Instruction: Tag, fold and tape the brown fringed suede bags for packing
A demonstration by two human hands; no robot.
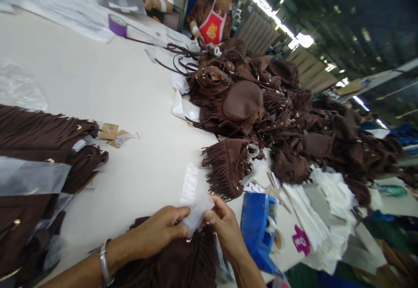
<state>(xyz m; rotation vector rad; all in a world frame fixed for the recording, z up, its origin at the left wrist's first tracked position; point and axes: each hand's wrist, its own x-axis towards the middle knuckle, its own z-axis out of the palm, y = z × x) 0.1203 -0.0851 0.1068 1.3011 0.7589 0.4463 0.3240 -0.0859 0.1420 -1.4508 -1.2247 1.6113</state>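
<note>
Between my two hands is a small piece of translucent white sheet [197, 213], possibly plastic or tissue. My left hand [166, 227], with a silver bangle on its wrist, pinches the sheet's left side between thumb and fingers. At the sheet's right edge my right hand [224, 222] pinches with thumb and fingertips. Below my hands lies a dark brown fringed bag [173, 262], partly covered by my left forearm. A strip of shiny white plastic [189, 184] rests on the table just beyond. Another small fringed bag [227, 166] lies farther off.
A large heap of brown fringed bags [243, 100] covers the table's right side. Stacked bags [22, 196] with clear wrapping lie at left. A blue tape dispenser [256, 227] stands right of my hands. Purple tape [117, 25] sits far back; two people [212, 22] work across the table.
</note>
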